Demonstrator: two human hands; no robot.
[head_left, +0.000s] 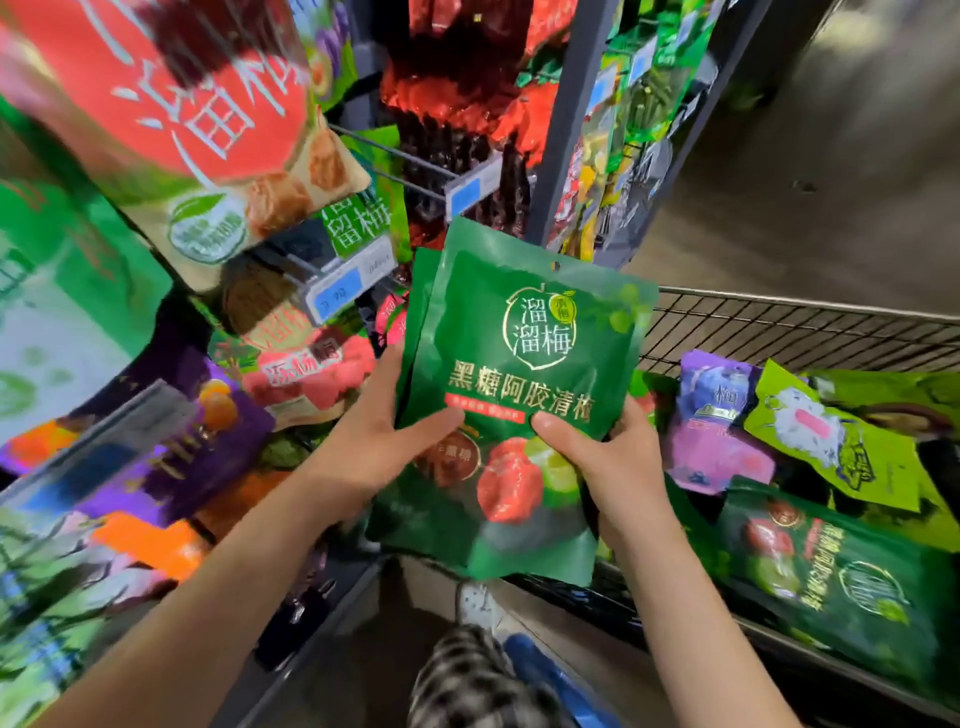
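A dark green snack pouch (524, 374) with gold lettering and pictured plums is held upright in front of me, between the shelf and the cart. My left hand (384, 441) grips its left edge, thumb on the front. My right hand (608, 462) grips its lower right side, thumb pressed on the front. A second green pouch edge (423, 312) shows just behind the first on the left.
A wire shopping cart (779, 332) at right holds a purple pouch (717, 421), a light green pouch (831, 447) and another dark green pouch (841, 582). Hanging snack bags fill the shelf at left, with a blue price tag (343, 291) on a peg. A grey upright post (571, 119) stands behind.
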